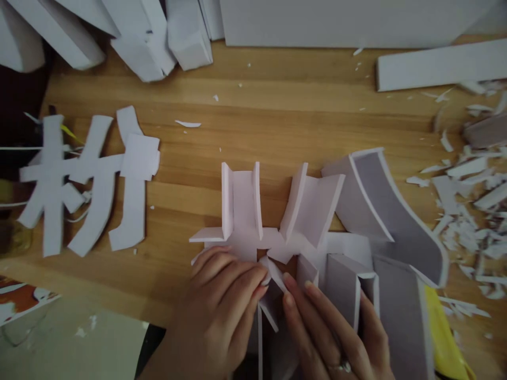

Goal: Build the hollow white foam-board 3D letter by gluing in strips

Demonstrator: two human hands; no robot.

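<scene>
Letterform of white foam board with upright side walls (309, 248) lies at the near edge of the brown wooden table (277, 111), before you. Your left hand (222, 301) is pinched on a narrow white strip (276, 273); your right hand's (328, 327) fingertips touch the strip's near end, clamped or not I cannot tell. A flat white cut-out character (102, 184) lies well apart, to the left.
</scene>
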